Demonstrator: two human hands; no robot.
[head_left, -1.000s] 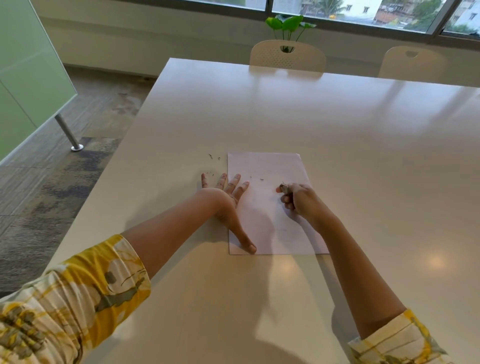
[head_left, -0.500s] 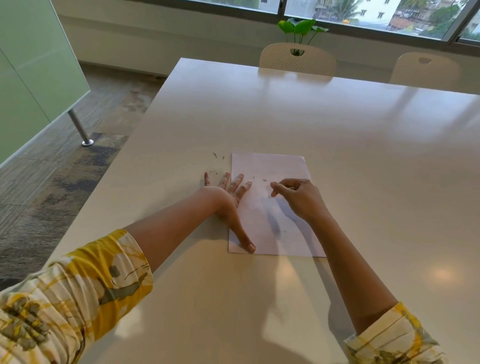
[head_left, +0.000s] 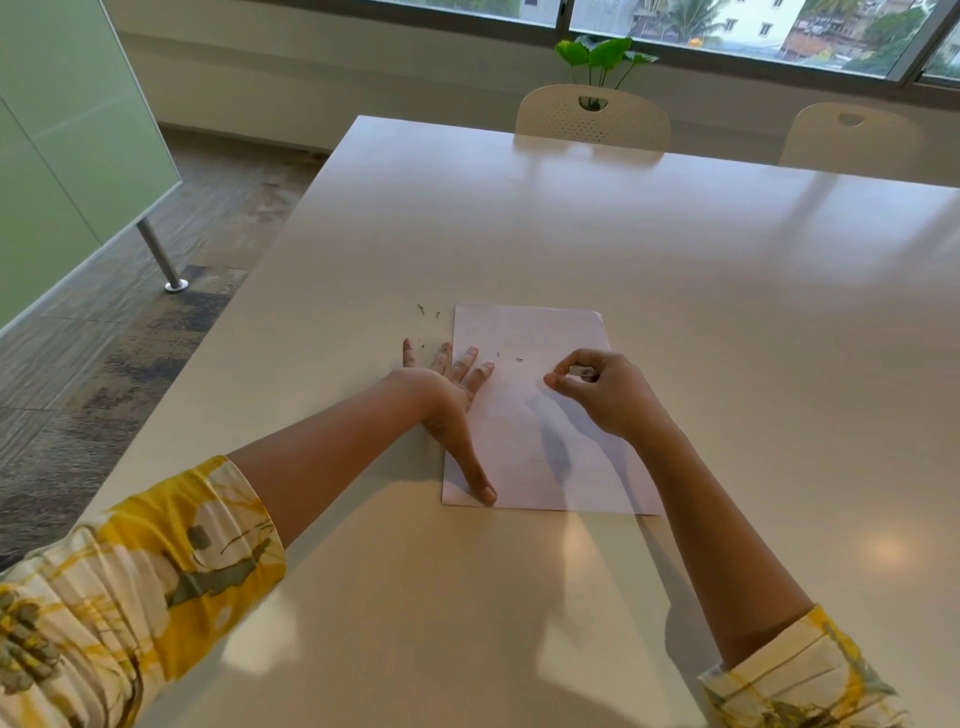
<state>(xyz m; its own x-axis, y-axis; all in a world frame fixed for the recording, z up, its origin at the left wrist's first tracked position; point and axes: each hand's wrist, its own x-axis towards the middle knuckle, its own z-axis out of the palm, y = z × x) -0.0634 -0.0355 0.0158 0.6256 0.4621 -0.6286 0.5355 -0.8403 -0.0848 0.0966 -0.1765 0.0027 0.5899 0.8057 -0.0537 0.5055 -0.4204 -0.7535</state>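
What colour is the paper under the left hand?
The paper is white, best seen in head view.

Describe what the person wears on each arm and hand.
Both arms carry loose sleeves, the left sleeve and right sleeve, in yellow and white cloth printed with grey-green streaks. The forearms beyond them are bare. The left hand and right hand show no gloves, rings or watch.
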